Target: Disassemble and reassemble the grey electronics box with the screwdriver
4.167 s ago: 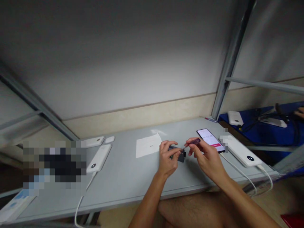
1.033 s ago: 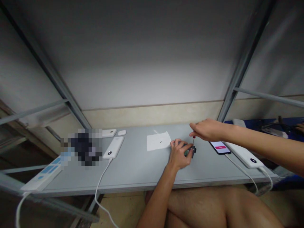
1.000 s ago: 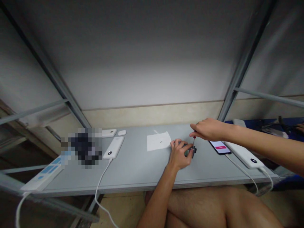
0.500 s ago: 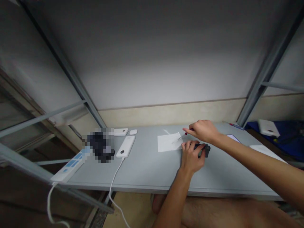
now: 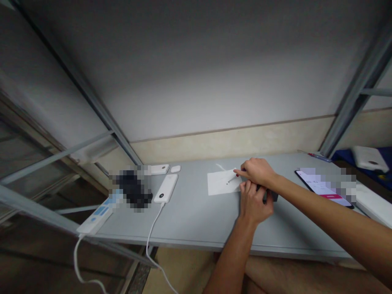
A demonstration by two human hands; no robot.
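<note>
My left hand (image 5: pixel 255 203) is closed over a small black part (image 5: pixel 272 197) that rests on the grey table (image 5: pixel 190 220); most of the part is hidden under my fingers. My right hand (image 5: pixel 256 171) pinches a thin screwdriver (image 5: pixel 232 179) and reaches across above the left hand. The screwdriver's metal tip points down-left onto a white sheet of paper (image 5: pixel 221 183), close to tiny dark specks on it.
A white power bank (image 5: pixel 166 188) with a trailing cable lies left of the paper, with two small white devices (image 5: pixel 159 169) behind it. A lit phone (image 5: pixel 321 188) lies at the right. A white power strip (image 5: pixel 98 212) sits at the table's left end. Metal frame posts flank the table.
My right hand has carried the screwdriver from above the black part leftward, and its tip now touches the paper. My left hand stays on the part. The view has panned left.
</note>
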